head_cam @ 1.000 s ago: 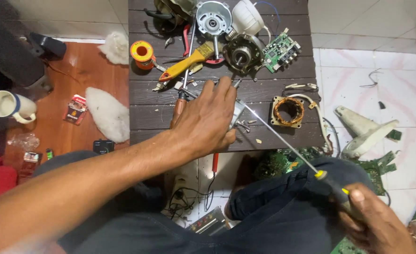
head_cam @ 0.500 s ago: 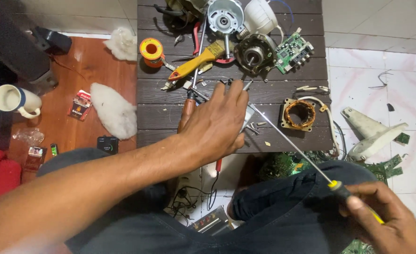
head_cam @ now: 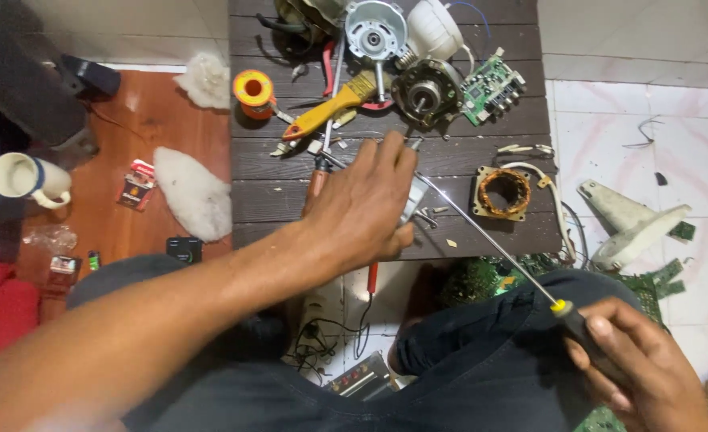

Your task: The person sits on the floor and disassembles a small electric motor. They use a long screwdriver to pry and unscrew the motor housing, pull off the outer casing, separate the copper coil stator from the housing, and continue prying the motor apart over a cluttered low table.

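A small flat red-and-white packet (head_cam: 136, 184) lies on the orange floor left of the white cloth, with a smaller crumpled wrapper (head_cam: 64, 265) nearer the red cushion.

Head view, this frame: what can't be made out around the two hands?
- The metal part under the left hand: head view, mostly covered by the palm.
- The screwdriver tip: head view, hidden behind that hand.
- The right hand: cut off by the bottom edge.
- Small bits on the slatted board: too small to identify.
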